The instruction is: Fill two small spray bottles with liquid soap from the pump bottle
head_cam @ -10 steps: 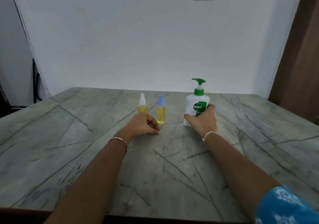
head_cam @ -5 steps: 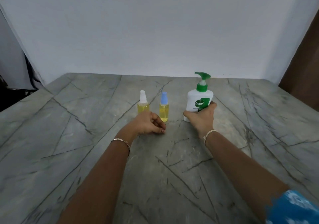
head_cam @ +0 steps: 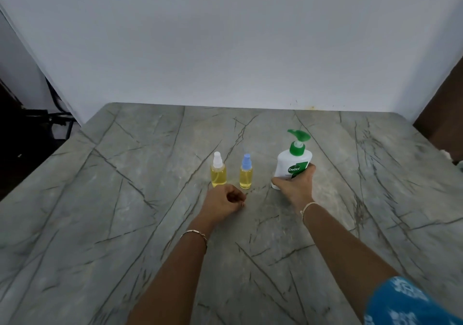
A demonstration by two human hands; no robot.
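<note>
Two small clear spray bottles stand side by side on the grey marble table, both holding yellow liquid. One has a white spray top, the other a blue spray top. To their right stands a white pump bottle with a green pump. My right hand grips the lower body of the pump bottle. My left hand rests on the table just in front of the white-topped bottle, fingers curled, holding nothing.
A white wall runs along the table's far edge. Dark furniture and cables sit beyond the left edge, and a brown wooden panel stands at the far right.
The view has tilted down, so the bottles and hands sit lower in frame. Both hands keep the same places relative to the bottles.
</note>
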